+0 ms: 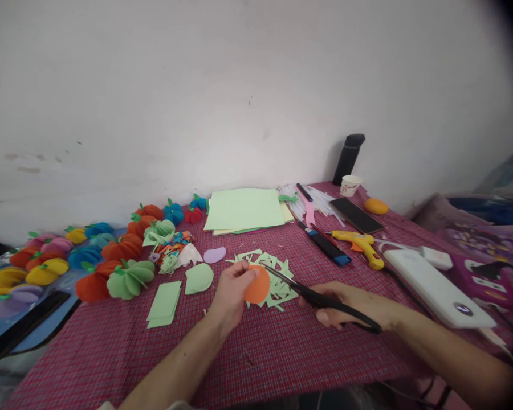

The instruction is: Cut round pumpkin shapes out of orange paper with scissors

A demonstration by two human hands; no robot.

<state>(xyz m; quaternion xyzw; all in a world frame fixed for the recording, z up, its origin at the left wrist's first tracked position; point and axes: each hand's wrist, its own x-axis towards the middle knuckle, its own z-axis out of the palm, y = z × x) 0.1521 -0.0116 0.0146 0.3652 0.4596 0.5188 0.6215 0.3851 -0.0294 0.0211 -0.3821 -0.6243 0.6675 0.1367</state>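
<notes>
My left hand (233,287) pinches an orange paper circle (259,286) just above the red checked tablecloth (265,353). My right hand (346,304) grips black scissors (314,295), whose blade tips touch the circle's right edge. Under the circle lies a heap of green paper scraps (277,267). Green folded pieces (166,302) and a green cut circle (199,278) lie to the left of my left hand.
Several coloured paper pumpkins (89,262) crowd the left side. A stack of green paper sheets (243,209) lies at the back. A yellow glue gun (361,245), a phone (355,215), a white power bank (436,287), a paper cup (349,185) and a black bottle (348,156) stand on the right.
</notes>
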